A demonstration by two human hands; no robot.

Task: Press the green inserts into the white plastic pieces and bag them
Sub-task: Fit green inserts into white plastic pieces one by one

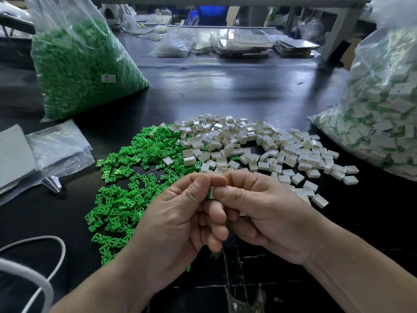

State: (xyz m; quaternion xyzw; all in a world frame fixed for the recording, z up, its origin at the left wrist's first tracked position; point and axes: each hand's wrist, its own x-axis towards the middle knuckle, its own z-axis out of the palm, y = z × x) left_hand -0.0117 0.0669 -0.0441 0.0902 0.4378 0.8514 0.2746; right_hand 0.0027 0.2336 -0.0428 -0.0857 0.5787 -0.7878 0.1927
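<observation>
Both forearms are reaching in from the near edge, and the left hand (180, 213) and right hand (259, 213) are meeting knuckle to knuckle just above the table (225, 86). Each is curling its fingers and pinching, thumb against forefinger, the same small white piece (211, 193), which is showing a sliver of green at its left edge (the insert is mostly hidden by the thumbs, so I cannot tell how far it is seated). Gripping from both sides is probably giving the squeeze needed to push the insert home.

Just beyond the left hand the loose green inserts (126, 195) are lying spread thin, and just beyond the right hand the empty white pieces (259, 150) are lying likewise, so each hand is finding its own part within short reach. Farther out past the left hand a big clear supply bag (83, 71) of green inserts is standing, with flat empty bags (58, 145) lying nearer in. Far out past the right hand a bulging filled bag (383, 123), with white pieces showing green inside, is sitting, seemingly waiting to receive this one. A white cable (61, 247) is looping near the left forearm
</observation>
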